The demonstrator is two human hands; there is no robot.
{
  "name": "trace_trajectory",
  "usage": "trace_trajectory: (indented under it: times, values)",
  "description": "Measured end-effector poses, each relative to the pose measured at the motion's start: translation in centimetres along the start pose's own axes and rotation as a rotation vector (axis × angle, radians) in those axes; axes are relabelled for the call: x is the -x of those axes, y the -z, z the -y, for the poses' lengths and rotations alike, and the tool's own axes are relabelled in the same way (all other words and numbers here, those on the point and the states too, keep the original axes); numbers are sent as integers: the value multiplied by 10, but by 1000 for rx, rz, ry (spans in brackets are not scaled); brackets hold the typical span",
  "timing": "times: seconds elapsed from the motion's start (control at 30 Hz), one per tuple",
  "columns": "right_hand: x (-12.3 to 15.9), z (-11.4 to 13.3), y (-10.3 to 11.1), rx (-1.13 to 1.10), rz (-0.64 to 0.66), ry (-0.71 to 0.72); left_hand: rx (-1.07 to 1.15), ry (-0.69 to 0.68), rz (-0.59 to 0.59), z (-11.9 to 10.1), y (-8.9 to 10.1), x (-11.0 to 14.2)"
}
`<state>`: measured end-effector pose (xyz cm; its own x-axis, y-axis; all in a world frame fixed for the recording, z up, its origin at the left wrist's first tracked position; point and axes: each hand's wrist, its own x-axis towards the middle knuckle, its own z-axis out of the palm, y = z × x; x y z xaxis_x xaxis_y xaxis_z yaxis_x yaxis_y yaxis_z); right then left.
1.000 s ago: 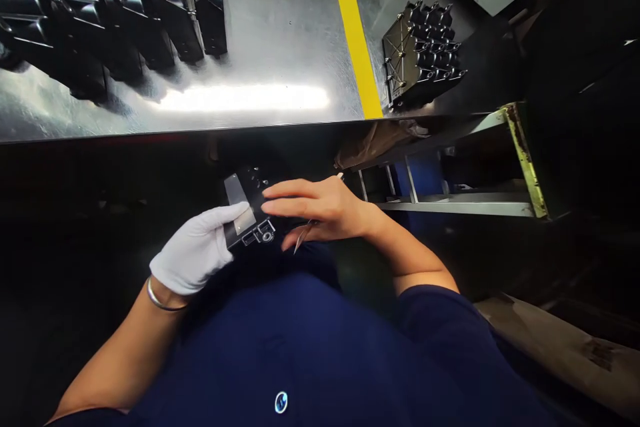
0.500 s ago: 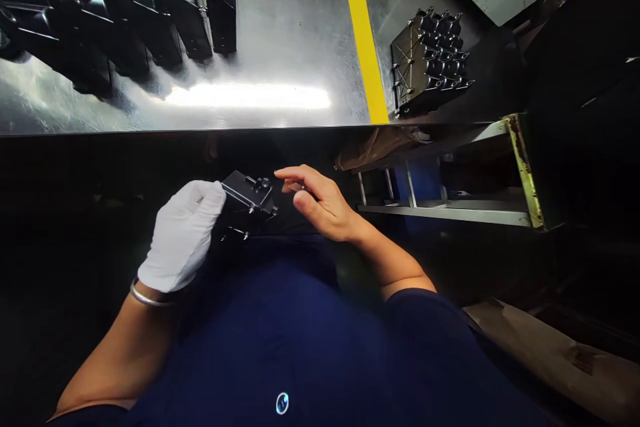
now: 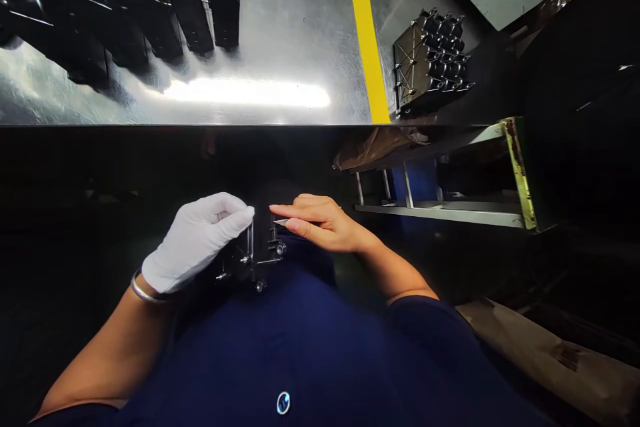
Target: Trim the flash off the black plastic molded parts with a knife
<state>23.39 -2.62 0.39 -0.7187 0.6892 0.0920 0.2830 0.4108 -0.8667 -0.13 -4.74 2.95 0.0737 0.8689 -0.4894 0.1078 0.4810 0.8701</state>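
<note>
My left hand (image 3: 193,240), in a white glove, grips a small black plastic part (image 3: 255,253) with pegs and ribs, held on edge in front of my lap. My bare right hand (image 3: 320,221) is closed on a thin blade (image 3: 281,222) whose tip points left and touches the top of the part. Both hands sit below the near edge of a shiny metal table (image 3: 280,47). A metal bangle circles my left wrist.
Rows of black moulded parts (image 3: 125,0) lie at the table's far left. A yellow stripe (image 3: 367,33) crosses the table, with another black part (image 3: 430,60) to its right. A metal frame (image 3: 450,207) and a cardboard piece (image 3: 550,360) are on the right.
My left hand has turned the black part from lying flat to standing on edge and lowered it. My right hand has brought the blade against its top.
</note>
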Motion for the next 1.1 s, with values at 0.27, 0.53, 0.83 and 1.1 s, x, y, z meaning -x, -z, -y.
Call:
trace_trajectory:
  times: [0.27, 0.53, 0.83, 1.1]
  values:
    - [5, -1, -5, -107, -52, 7, 9, 15, -5, -1, -3, 1]
    - [6, -1, -6, -168, -50, -48, -17, 5, -16, -2, -6, 3]
    - [0, 4, -5, -399, -39, -169, 1, -2, 3, -1, -6, 4]
    - [1, 9, -13, -266, -285, -232, -75, -84, -175, 3, -8, 7]
